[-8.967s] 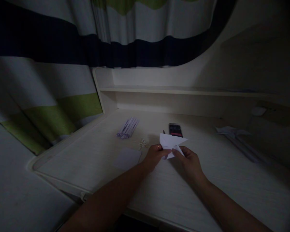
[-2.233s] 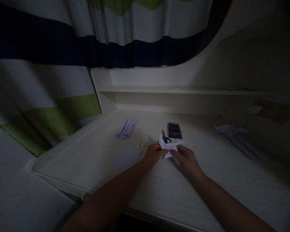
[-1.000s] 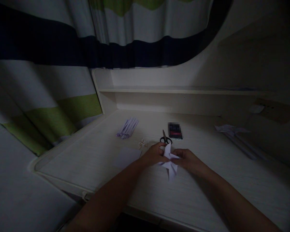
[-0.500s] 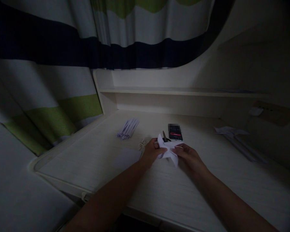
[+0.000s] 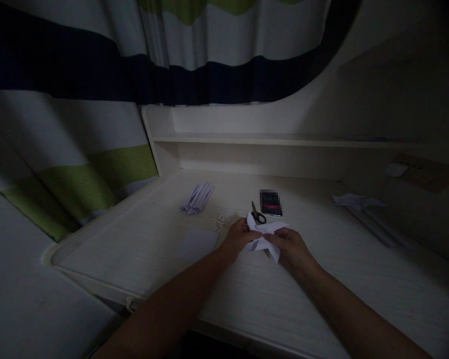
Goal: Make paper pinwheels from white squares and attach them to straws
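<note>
A white paper pinwheel [image 5: 271,228] is held above the desk between my two hands, its folded points spreading outward. My left hand [image 5: 236,239] grips it from the left, thumb pressed near the centre. From the right, my right hand [image 5: 292,245] pinches close to the middle; the fingers behind the paper are hidden. Just beyond the pinwheel lie scissors [image 5: 262,218] with dark handles, partly covered by the paper. A small pile of short pale pieces [image 5: 220,222] rests beside my left hand, and a flat sheet of paper [image 5: 197,244] lies left of my left forearm.
A bundle of rolled paper sticks [image 5: 198,198] lies at the back left of the desk [image 5: 142,249]. Behind the scissors is a phone [image 5: 271,203]. Finished-looking paper pinwheels on sticks [image 5: 359,202] lie at the right. A shelf [image 5: 247,140] runs along the back, below a striped curtain [image 5: 224,82].
Both hands and the pinwheel have shifted slightly toward me. My thumbs are now closer together at its centre, and more of the scissors' handles shows.
</note>
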Demonstrator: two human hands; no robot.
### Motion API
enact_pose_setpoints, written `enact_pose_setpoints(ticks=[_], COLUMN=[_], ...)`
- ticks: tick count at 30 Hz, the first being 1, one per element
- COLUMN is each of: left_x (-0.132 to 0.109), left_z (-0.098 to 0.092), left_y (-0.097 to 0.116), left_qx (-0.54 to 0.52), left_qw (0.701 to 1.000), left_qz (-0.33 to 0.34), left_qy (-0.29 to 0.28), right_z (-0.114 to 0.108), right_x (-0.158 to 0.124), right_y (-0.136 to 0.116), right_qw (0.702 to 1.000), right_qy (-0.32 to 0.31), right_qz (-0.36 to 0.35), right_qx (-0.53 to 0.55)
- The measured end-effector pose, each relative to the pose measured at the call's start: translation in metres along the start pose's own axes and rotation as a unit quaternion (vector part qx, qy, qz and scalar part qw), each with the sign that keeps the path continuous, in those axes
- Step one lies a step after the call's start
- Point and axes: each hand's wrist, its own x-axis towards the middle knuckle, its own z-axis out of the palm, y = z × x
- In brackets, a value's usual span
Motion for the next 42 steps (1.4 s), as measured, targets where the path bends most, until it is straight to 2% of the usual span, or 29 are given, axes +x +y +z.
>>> enact_pose_setpoints(ticks=[6,15,19,23,25,28,31,33,36,42], left_x=[-0.003,-0.004,0.000,0.009,0.015,0.020,0.023,0.023,0.025,0.027], left_z=[0.000,0.001,-0.002,-0.014,-0.023,-0.036,-0.045,-0.048,-0.050,-0.049], left_y=[0.007,0.008,0.005,0.005,0.008,0.015,0.018,0.017,0.014,0.013], left_qx=[0.080,0.085,0.066,0.031,0.029,0.031,0.022,0.022,0.023,0.022], left_qw=[0.996,0.995,0.996,0.994,0.989,0.975,0.966,0.963,0.961,0.961], left_qz=[-0.045,-0.051,-0.048,-0.032,-0.025,-0.007,0.007,0.008,0.005,0.005], left_qy=[0.015,0.028,0.044,0.096,0.143,0.219,0.256,0.267,0.277,0.277], right_z=[-0.002,-0.001,0.000,-0.008,-0.015,-0.024,-0.023,-0.020,-0.016,-0.026], right_x=[0.000,0.002,0.004,0.010,0.016,0.030,0.042,0.044,0.039,0.022], right_y=[-0.003,0.003,0.004,-0.001,0.001,0.011,0.024,0.028,0.024,0.002], right_qw=[0.999,0.998,0.998,0.988,0.966,0.902,0.834,0.801,0.773,0.753], right_qy=[-0.006,-0.030,-0.035,0.003,0.016,-0.042,-0.086,-0.095,-0.089,-0.058], right_qz=[0.046,0.012,-0.029,-0.114,-0.158,-0.229,-0.279,-0.281,-0.268,-0.234], right_qx=[0.011,-0.050,-0.047,-0.108,-0.206,-0.364,-0.468,-0.521,-0.568,-0.612])
